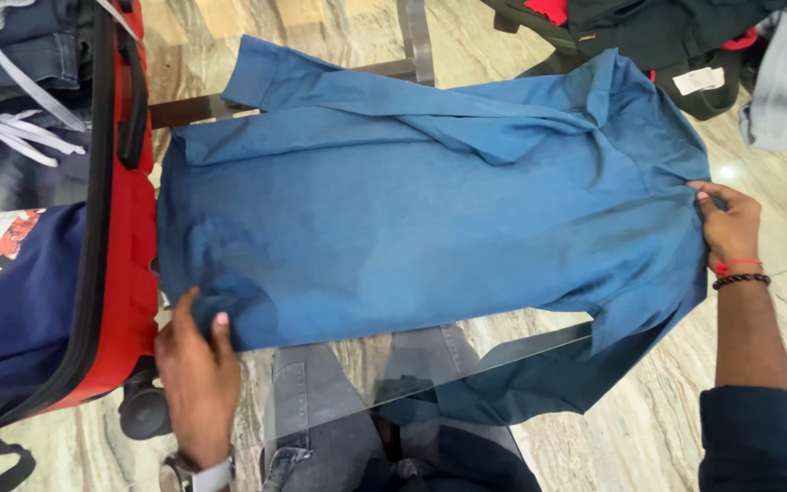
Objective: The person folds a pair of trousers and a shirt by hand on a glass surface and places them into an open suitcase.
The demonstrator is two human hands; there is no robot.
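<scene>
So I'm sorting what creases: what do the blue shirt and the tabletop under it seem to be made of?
Blue shirt: looks like a matte woven cotton or denim-like cloth, since it folds softly with no shine. Tabletop: apparently clear glass, smooth and glossy; the trousers and floor show through it.

navy sleeve (762,437), beaded bracelet (741,281), wristwatch (200,476)

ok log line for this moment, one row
left hand: pinching hem of blue shirt | right hand: gripping shoulder edge | shirt: flat on glass table | red suitcase: open
</scene>
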